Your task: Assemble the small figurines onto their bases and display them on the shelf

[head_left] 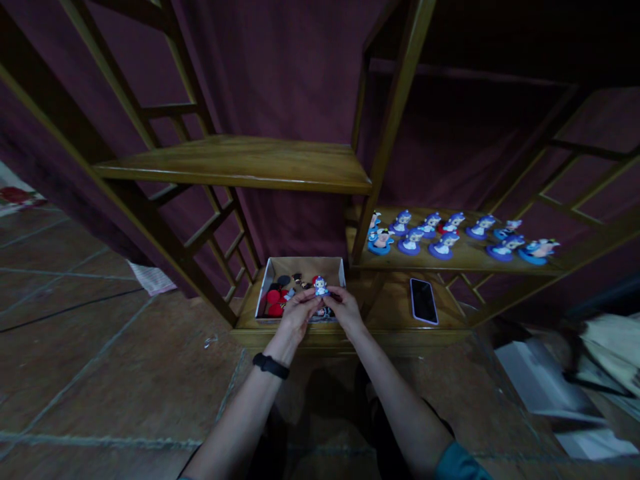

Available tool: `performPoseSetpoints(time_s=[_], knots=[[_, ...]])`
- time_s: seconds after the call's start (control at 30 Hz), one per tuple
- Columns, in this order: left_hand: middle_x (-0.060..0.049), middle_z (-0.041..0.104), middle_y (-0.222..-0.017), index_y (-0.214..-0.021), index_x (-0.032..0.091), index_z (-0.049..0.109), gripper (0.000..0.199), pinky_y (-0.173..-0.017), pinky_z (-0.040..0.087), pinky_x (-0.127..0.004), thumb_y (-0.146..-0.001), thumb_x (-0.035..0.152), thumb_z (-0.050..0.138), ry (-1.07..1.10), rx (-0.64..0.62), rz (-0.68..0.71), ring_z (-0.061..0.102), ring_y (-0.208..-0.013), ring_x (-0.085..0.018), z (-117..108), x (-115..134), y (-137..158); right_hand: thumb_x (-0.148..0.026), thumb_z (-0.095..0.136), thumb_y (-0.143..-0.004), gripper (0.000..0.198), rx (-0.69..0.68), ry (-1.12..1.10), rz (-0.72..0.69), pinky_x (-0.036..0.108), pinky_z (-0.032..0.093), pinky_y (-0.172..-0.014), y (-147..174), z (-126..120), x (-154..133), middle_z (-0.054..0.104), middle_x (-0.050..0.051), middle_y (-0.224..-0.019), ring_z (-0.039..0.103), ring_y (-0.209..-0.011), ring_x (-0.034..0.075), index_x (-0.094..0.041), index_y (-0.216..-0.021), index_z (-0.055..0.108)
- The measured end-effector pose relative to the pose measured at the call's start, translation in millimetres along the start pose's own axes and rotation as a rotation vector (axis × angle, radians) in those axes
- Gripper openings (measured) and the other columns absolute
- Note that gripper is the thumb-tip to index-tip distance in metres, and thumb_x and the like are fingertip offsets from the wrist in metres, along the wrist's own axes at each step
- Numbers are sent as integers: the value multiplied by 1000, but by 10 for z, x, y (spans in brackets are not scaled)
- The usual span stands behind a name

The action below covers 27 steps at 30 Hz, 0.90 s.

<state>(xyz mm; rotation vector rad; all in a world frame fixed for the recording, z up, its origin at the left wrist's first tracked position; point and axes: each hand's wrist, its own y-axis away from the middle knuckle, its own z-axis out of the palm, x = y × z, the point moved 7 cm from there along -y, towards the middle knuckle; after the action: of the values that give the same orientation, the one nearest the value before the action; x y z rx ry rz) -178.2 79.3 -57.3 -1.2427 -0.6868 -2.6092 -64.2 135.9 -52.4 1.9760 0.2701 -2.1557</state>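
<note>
Between the fingertips of my left hand (299, 311) and my right hand (344, 309) is a small figurine (321, 287) with a blue-purple top and a white body. Both hands are closed on it from either side, and its lower part is partly covered by fingers. Right beneath them sits an open cardboard box (267, 277) on the low shelf. Red discs (274, 297), a dark disc (283, 281) and several small parts lie inside it. My hands hide the box's front right portion.
On the raised shelf (450, 261) to the right stand several similar figurines (411, 240) on round bases. A phone (423, 301) lies on the lower shelf. Wooden uprights (385, 147) and an upper shelf board (235, 163) frame the space. Light boxes (543, 377) rest on the floor at right.
</note>
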Motion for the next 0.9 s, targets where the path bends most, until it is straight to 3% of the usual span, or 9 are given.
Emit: performPoseSetpoints(time_s=[0.53,0.9], knots=[[-11,70,-80,-91,7,64,24,-72,55,-25,-73,-5,53,20,-8,-83,67,-72,-15,5,-28,-5,-27,58,-67,27,-43,30,-5,33,51,-76,-16,-18,61,68,1,-87,62,-80,18,-23,-92,68],[-10,70,-77,-85,8,66,21,-68,55,-24,-69,-4,60,9,-23,-70,67,-69,-15,23,-15,0,-25,55,-69,25,-80,33,-10,32,49,-78,-14,11,63,68,1,-88,62,-82,17,-22,-90,69]])
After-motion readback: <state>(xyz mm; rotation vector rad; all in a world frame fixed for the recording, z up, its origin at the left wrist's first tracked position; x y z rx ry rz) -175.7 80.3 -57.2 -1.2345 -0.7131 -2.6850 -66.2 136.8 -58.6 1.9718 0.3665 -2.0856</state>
